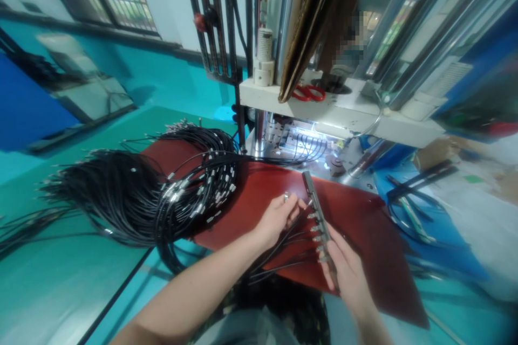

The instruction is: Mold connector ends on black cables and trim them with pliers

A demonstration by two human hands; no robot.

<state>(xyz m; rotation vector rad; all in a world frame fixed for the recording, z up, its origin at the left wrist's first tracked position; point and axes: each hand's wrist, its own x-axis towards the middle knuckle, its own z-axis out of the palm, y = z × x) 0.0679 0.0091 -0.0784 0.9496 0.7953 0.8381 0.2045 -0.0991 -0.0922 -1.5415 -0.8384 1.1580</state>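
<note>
My right hand (343,259) is wrapped round the lower part of a narrow metal bar (307,183), which is tilted over the red-brown sheet. Several black cables (283,265) run to the bar's left edge, their silvery ends (314,228) seated along it in a row. My left hand (279,218) is beside the bar's upper half, fingers pinched on a black cable (294,225) with its tip close to the bar. Whether that tip touches the bar is too small to tell. A ring-like shiny spot shows by the left fingers.
A big coiled bundle of black cables (121,188) with white tags lies at left on the green table (44,285). Ahead stands a press machine (324,113) with cables in its lit bed and red-handled scissors (309,92) on its ledge. A person's arm (441,151) is at right.
</note>
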